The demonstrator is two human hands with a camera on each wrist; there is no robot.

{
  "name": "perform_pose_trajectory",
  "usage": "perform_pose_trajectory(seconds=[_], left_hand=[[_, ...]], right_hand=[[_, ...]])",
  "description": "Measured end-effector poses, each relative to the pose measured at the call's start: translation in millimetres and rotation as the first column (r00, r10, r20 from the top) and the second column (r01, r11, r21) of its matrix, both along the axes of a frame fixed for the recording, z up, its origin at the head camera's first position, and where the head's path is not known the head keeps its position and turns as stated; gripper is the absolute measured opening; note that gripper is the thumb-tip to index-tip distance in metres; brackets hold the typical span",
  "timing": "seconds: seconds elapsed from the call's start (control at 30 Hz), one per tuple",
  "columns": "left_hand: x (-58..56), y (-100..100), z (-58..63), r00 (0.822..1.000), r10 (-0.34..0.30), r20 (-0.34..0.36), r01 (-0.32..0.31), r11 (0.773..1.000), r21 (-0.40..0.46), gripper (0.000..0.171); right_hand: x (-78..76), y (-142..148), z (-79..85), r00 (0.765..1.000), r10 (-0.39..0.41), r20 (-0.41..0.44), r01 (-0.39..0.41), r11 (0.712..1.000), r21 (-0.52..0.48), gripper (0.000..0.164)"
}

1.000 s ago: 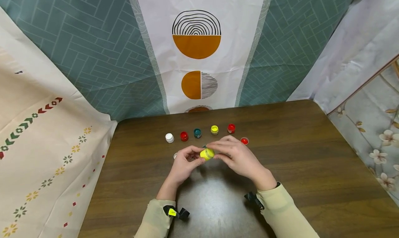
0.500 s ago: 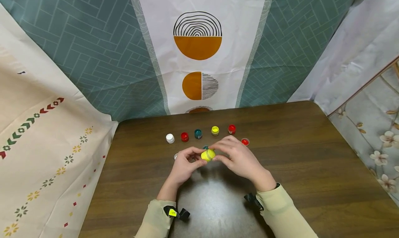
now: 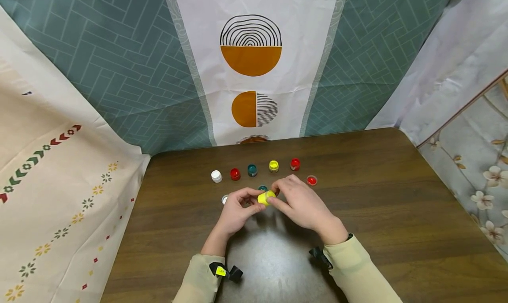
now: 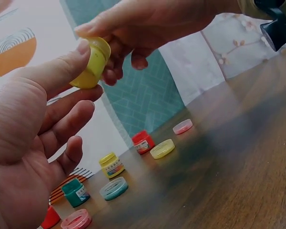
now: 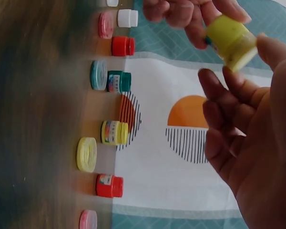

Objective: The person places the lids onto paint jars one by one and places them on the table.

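A small yellow paint jar (image 3: 265,198) is held tilted in the air above the table, between both hands. My left hand (image 3: 236,210) pinches the jar's body between thumb and fingers. At the jar's other end, my right hand (image 3: 307,208) has thumb and forefinger on the lid (image 5: 241,53). In the left wrist view the right thumb lies over this lid, and the other right fingers are partly hidden behind it. Below the hands, a teal lid (image 3: 263,188) and a white lid (image 3: 225,199) lie on the table, partly covered in the head view.
Across the table (image 3: 377,184) stands a row of lidless paint jars: white (image 3: 216,176), red (image 3: 235,174), green (image 3: 252,170), yellow (image 3: 274,166) and another red (image 3: 295,164). A red lid (image 3: 311,180) and a yellow lid (image 4: 162,149) lie before them. Patterned cloths hang behind.
My right fingers have shifted round the lid and drawn in more, uncovering more table behind them. The held jar has moved slightly to the right. The standing jars have stayed put.
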State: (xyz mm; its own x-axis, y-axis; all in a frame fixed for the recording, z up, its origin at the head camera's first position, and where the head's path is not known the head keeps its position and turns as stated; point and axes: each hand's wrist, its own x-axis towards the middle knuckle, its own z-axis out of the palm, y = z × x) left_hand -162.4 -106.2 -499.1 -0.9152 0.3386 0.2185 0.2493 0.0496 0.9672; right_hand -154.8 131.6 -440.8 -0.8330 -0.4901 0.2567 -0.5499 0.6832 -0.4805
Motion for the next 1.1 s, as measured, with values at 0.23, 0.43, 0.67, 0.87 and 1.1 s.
perform_pose_trajectory(seconds=[0.23,0.43,0.67,0.87,1.1], left_hand=[[0.6,1,-1.3,1.000,-0.015,0.009,0.015,1.000,0.005,0.028],[1.3,0,-1.1,1.000,0.000,0.023,0.000,1.000,0.018,0.027],[1.2,-3,0.0,0.999,-0.007,0.054,0.003,0.997,0.082,0.026],[0.5,-4,1.0,0.998,-0.048,0.048,0.042,0.993,0.113,0.029],[1.7,-2,-1.1,0.997,-0.055,0.049,0.048,0.988,0.145,0.026]], right_hand=[[-0.4,-10,-2.8,0.998,-0.032,-0.057,0.035,0.998,0.050,0.034],[-0.6,-9,-2.8,0.997,-0.066,-0.031,0.067,0.998,0.014,0.036],[-2.4,7,1.1,0.999,0.049,0.015,-0.047,0.993,-0.104,0.050],[-4.3,10,3.0,0.983,0.148,-0.108,-0.161,0.980,-0.119,0.054],[-3.8,8,1.9,0.974,0.160,-0.163,-0.180,0.977,-0.115,0.043]])
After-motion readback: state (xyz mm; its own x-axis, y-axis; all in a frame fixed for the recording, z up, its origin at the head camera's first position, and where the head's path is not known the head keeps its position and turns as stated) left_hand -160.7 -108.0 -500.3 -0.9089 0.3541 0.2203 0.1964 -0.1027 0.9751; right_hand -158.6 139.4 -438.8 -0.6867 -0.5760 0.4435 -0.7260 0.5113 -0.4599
